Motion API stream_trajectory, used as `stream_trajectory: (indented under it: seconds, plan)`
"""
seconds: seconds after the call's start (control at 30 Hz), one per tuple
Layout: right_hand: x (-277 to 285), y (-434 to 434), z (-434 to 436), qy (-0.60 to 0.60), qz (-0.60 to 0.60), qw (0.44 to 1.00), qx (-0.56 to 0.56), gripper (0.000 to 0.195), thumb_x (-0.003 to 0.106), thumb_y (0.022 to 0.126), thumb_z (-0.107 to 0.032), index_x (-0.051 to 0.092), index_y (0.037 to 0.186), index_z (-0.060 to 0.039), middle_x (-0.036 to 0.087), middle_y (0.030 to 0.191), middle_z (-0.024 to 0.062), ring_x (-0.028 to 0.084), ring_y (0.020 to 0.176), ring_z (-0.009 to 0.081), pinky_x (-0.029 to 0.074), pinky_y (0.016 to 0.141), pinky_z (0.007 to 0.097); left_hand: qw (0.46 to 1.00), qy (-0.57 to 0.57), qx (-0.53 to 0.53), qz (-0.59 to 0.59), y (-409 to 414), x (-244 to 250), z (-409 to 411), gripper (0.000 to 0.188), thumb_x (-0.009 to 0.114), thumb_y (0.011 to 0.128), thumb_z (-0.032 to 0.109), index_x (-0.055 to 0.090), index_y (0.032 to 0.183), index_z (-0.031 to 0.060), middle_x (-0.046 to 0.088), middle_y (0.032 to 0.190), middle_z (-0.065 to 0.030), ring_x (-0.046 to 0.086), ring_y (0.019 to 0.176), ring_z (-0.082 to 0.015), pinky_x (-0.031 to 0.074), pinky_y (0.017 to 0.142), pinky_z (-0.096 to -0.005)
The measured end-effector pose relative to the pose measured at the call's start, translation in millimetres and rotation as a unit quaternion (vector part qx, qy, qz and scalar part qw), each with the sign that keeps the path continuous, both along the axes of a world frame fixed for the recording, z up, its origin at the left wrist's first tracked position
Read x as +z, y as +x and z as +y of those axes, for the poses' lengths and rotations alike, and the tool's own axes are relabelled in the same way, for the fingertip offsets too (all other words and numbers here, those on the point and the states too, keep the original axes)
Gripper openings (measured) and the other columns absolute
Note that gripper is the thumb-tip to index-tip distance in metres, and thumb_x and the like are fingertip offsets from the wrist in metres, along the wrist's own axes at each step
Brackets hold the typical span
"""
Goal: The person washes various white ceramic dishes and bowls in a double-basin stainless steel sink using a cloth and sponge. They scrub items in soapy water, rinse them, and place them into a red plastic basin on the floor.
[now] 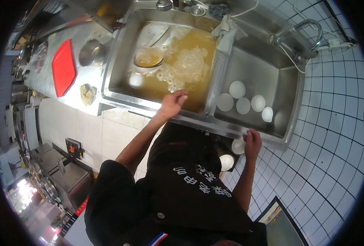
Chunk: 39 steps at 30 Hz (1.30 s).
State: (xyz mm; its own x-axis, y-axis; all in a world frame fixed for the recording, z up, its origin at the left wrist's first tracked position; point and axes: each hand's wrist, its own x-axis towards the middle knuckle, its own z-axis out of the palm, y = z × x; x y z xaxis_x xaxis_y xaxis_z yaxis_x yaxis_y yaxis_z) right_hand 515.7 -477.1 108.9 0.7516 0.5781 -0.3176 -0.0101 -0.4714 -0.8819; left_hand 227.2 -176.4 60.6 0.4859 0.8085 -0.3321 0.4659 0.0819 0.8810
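Note:
My left hand [173,103] is over the front rim of the left sink basin [120,97], fingers bent, with no object visible in it. Cloudy yellowish, foamy water stands in that basin, with a round-rimmed bowl [148,60] and a small white bowl [135,80] partly under it. My right hand [252,140] is at the front edge of the right basin [255,66], beside a white bowl [238,147] below the rim; whether it touches this bowl is unclear. Several small white bowls [237,89] lie in the right basin. Another white bowl [226,162] sits lower, near my apron.
Left of the sink, a steel counter holds a red tray [64,68], a steel pot [91,53] and a crumpled cloth [88,94]. A grey cloth [226,35] hangs over the divider. A curved faucet [312,30] is at the back right, near the tiled wall [332,101].

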Motion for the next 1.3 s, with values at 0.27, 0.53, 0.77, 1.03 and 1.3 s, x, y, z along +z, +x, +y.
stream_trajectory:
  seconds: [0.27,0.53,0.77,1.03,1.3]
  plan:
    - [-99.3,100.4,62.1,-0.171,-0.095,0.966,0.17,0.049,0.076,0.089,-0.027,0.062,0.128,0.0008,0.072,0.105,0.0162,0.069,0.092,0.0238,0.054,0.085,0.0353,0.989,0.114,0.073,0.054,-53.3,-29.8,27.8,0.029,0.065,0.1,0.021,0.07,0.119,-0.0001,0.075,0.109,-0.0164,0.072,0.101,-0.0245,0.054,0.091,-0.0335]
    - [-267.1,106.9,161.4,-0.219,0.119,0.968,-0.026,0.068,0.076,0.086,-0.037,0.056,0.138,0.0034,0.065,0.128,0.0211,0.068,0.105,0.0305,0.052,0.091,0.04,0.931,0.266,0.088,0.236,-30.0,-35.2,22.9,0.016,0.066,0.096,0.018,0.074,0.108,0.0096,0.072,0.094,-0.0134,0.069,0.083,-0.0339,0.055,0.073,-0.041]
    - [-345.8,144.3,172.4,-0.221,-0.211,0.926,0.222,0.048,0.073,0.085,-0.026,0.064,0.121,0.0043,0.072,0.111,0.0195,0.069,0.096,0.0379,0.052,0.086,0.0451,0.924,0.227,0.096,0.294,-22.4,-50.1,27.6,0.017,0.066,0.096,0.017,0.073,0.11,0.0097,0.072,0.093,-0.0118,0.069,0.081,-0.0328,0.055,0.071,-0.0407]
    - [-302.8,178.7,181.0,-0.411,-0.199,0.886,0.081,0.039,0.074,0.088,-0.029,0.065,0.105,0.0049,0.072,0.095,0.0238,0.07,0.086,0.0406,0.053,0.075,0.0494,0.905,0.231,0.076,0.348,-12.0,-49.8,35.1,0.02,0.062,0.098,0.02,0.073,0.109,0.0083,0.073,0.098,-0.0127,0.071,0.085,-0.0324,0.056,0.074,-0.04]
    - [-263.4,188.1,222.1,-0.284,0.012,0.925,0.253,0.047,0.068,0.094,-0.044,0.07,0.099,0.0024,0.071,0.081,0.0184,0.07,0.082,0.0364,0.052,0.079,0.0498,0.894,0.233,0.083,0.373,-10.1,-52.8,34.1,0.02,0.063,0.097,0.021,0.074,0.108,0.0078,0.074,0.096,-0.0139,0.071,0.083,-0.0337,0.056,0.074,-0.0406]
